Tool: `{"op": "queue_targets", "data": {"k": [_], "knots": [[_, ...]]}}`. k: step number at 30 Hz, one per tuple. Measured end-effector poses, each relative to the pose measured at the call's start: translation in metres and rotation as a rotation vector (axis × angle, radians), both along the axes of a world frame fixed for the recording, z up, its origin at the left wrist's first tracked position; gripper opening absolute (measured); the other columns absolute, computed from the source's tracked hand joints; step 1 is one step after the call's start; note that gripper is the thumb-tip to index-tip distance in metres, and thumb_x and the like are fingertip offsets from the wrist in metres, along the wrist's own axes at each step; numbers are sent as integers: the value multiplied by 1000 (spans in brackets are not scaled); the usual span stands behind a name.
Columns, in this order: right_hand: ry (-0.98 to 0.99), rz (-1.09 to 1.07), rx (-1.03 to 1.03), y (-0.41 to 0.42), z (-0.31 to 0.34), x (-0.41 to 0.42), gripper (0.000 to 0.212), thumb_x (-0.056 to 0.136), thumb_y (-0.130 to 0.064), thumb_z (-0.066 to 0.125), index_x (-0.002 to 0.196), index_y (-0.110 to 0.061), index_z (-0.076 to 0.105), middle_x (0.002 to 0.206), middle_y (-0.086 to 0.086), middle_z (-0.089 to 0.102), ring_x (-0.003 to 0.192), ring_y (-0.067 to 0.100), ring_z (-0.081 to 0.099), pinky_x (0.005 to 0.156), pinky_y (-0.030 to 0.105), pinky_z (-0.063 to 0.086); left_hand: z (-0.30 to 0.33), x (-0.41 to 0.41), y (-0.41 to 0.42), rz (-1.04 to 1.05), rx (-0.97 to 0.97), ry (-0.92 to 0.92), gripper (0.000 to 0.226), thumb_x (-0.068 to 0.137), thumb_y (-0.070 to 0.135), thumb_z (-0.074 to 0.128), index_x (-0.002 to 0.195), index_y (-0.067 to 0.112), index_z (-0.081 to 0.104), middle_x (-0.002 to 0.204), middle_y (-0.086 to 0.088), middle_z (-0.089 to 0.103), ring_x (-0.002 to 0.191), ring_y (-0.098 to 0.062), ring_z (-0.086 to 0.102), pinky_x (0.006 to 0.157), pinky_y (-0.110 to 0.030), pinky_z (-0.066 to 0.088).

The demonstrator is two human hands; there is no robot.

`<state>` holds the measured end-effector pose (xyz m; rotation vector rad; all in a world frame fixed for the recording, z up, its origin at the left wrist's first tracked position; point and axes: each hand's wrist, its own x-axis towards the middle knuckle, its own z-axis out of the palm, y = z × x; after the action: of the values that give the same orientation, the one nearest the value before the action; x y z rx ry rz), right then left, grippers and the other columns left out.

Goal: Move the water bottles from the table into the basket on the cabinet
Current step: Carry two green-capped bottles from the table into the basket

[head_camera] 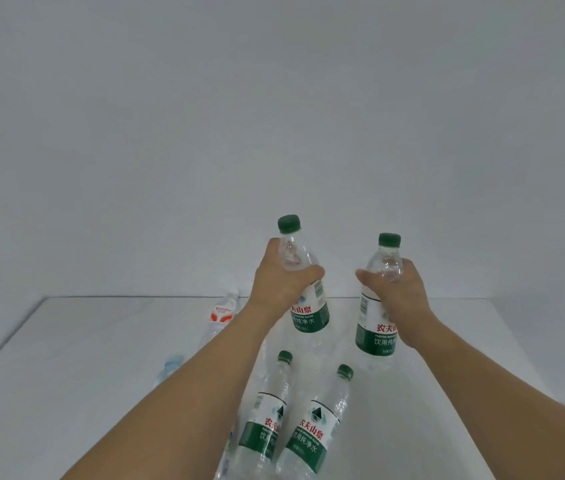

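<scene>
Here, two green-capped water bottles are lifted above the white tabletop (447, 341): left bottle (305, 289) gripped by left hand (283, 282), right bottle (376, 306) by right hand (400, 292), fingers wrapped round each. Two more green-capped bottles (267, 417) lie below.

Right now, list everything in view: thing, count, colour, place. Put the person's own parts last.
Held bottles: 2, clear with green caps and green-white labels; one in the left hand, one in the right, both raised upright above the table.
Green-capped bottles on the table: 2, clear, green-white labels; one near centre, one just right of it.
Orange-labelled bottle: 1, clear, far left on the table.
Pale blue bottle: 1, left, partly hidden by the left forearm.
Table: 1, white, across the lower frame.
Wall: 1, pale grey, behind.
Basket, cabinet: not in view.
Left hand: 1, grip round its bottle's shoulder.
Right hand: 1, grip round its bottle's shoulder.
</scene>
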<state>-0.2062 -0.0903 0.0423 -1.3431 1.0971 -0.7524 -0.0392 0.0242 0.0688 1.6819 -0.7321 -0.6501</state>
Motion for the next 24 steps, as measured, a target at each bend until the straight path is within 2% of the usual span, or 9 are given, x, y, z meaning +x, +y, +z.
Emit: {"op": "queue_targets", "data": {"k": [2,4,7,11,19,24], "knots": [[-36,50,-64,19,42,3,60,57,-45,81,108,-30,54,99,-1,68,88,20,67,79,42,54,42,-5,25,45,-22,-68,49,60,36,80,98,38,48,87,11,68,77,-8,69,59,-24,51],[-55,122,-134,42,81,8,54,56,-46,80,103,-32,56,96,-4,69,85,16,68,73,37,53,79,-7,55,98,-24,-138,53,59,41,78,100,37,45,96,8,66,80,-10,68,59,-26,52],[-92,226,-247,80,134,19,38,63,-37,79,93,-32,56,89,-6,69,79,12,67,62,28,48,129,-7,106,193,-29,-233,55,59,43,77,103,34,45,99,7,66,83,-14,68,70,-37,58],[-205,320,-275,135,184,37,36,66,-26,78,93,-26,56,89,-2,69,80,17,67,64,29,48,177,-2,181,331,-46,-297,54,59,41,75,103,34,45,97,10,65,85,-15,68,78,-45,58],[-314,504,-288,240,227,69,47,66,-25,81,105,-24,56,91,-6,70,82,12,69,71,33,55,206,6,318,529,-2,-333,55,55,47,74,100,38,44,97,14,64,84,-14,68,78,-46,58],[-318,610,-278,304,229,87,44,64,-32,80,101,-29,57,91,-6,71,77,10,70,63,28,52,204,4,389,618,-10,-315,53,55,45,75,98,40,43,101,11,61,85,-17,68,77,-47,59]]}}
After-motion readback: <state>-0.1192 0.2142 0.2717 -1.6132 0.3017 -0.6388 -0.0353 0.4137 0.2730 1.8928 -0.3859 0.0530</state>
